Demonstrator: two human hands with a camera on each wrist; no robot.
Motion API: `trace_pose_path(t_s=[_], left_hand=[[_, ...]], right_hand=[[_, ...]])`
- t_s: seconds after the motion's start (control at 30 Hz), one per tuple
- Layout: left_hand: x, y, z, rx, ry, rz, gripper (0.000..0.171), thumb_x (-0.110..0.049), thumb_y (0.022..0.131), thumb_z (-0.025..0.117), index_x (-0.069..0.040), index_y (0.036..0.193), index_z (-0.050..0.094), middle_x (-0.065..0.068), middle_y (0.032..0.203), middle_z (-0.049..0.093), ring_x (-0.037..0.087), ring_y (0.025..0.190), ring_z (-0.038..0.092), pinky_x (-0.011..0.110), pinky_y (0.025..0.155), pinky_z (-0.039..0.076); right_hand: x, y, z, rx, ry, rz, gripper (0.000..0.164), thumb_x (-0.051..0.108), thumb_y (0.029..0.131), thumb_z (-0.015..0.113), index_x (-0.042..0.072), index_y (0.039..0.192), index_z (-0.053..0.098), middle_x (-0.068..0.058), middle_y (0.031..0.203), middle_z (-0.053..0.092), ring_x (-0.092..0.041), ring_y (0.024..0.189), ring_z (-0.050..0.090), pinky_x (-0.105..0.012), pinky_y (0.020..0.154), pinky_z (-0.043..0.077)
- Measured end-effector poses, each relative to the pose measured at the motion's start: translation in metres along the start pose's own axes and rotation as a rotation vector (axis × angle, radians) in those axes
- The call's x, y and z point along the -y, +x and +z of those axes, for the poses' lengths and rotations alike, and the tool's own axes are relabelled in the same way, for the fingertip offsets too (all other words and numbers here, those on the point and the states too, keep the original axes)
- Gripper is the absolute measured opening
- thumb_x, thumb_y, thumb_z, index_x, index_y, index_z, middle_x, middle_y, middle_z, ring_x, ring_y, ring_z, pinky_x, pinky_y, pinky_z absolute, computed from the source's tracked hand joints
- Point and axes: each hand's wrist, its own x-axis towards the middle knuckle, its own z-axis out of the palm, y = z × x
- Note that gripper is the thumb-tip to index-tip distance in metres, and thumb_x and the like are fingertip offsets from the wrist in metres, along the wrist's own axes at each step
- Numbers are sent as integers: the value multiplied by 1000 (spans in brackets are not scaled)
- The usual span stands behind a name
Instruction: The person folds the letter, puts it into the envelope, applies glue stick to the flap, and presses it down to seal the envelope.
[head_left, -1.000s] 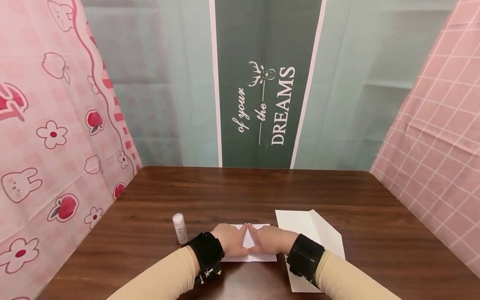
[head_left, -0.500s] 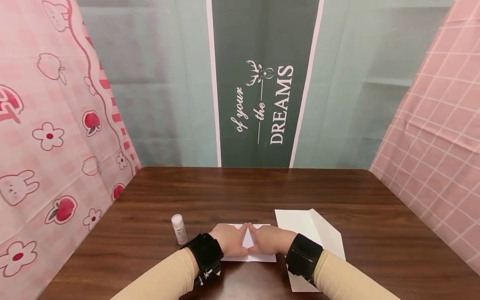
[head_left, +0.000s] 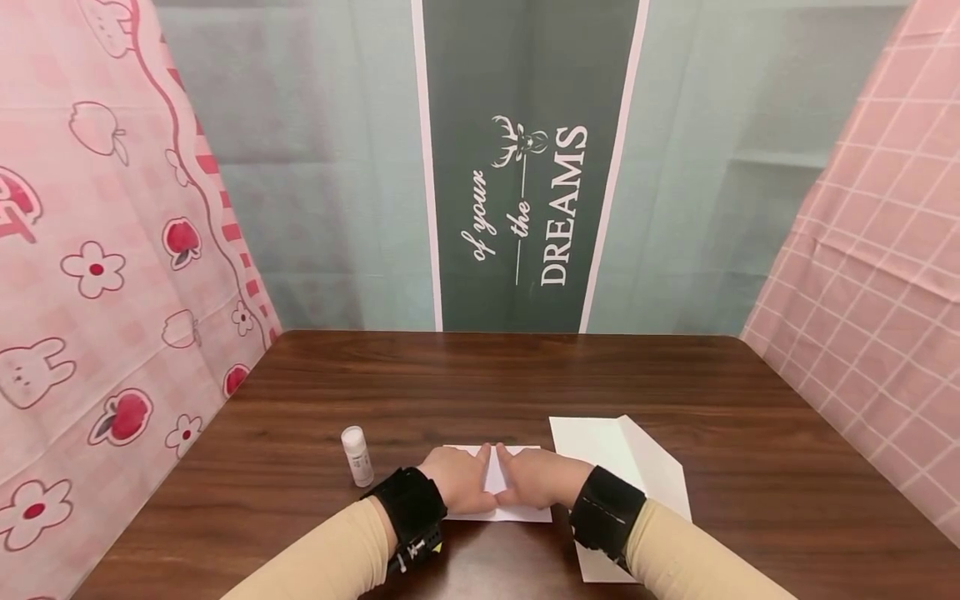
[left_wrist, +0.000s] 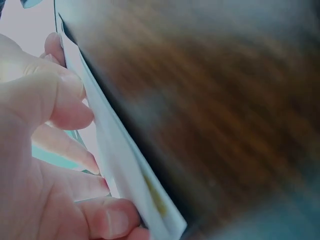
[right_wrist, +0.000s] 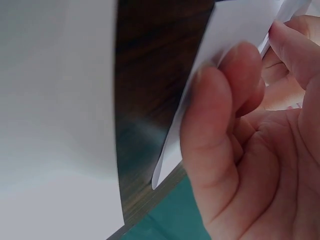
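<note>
A small folded white paper (head_left: 495, 477) lies flat near the table's front edge. My left hand (head_left: 459, 481) presses its left half, and my right hand (head_left: 534, 480) presses the right half. The thumb tips meet near the paper's front edge while the index fingertips stand slightly apart at its far edge. In the left wrist view, several left fingertips rest on the paper (left_wrist: 107, 130), whose layered edge shows. Bent right fingers touch the paper (right_wrist: 245, 22) in the right wrist view. Both hands cover much of it.
A white glue stick (head_left: 357, 456) stands left of my left wrist. A larger creased white sheet (head_left: 600, 442) lies to the right, partly under my right forearm. The brown wooden table (head_left: 420, 375) ends at hanging printed cloths (head_left: 360, 208).
My index fingertips have parted slightly at the paper's far edge. Hands and paper otherwise keep their places, with the head view shifting a little.
</note>
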Motion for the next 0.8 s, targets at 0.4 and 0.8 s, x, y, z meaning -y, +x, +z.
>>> trace_pose_path(t_s=[0.4,0.8], left_hand=[[3,0,-1,2,-41,-1,76,-55,74,60,-7,133,50,9,93,69,21,78,64,36,63,49],[3,-1,0,3,-55,-19,78,-56,74,60,-2,131,51,10,95,69,24,81,64,37,64,49]], right_hand=[[2,1,0,6,-3,17,76,45,82,64,-6,135,42,-10,67,59,-16,64,53,-29,70,48],[2,1,-1,12,17,15,77,47,83,63,-6,135,42,-14,78,64,-17,69,56,-31,74,49]])
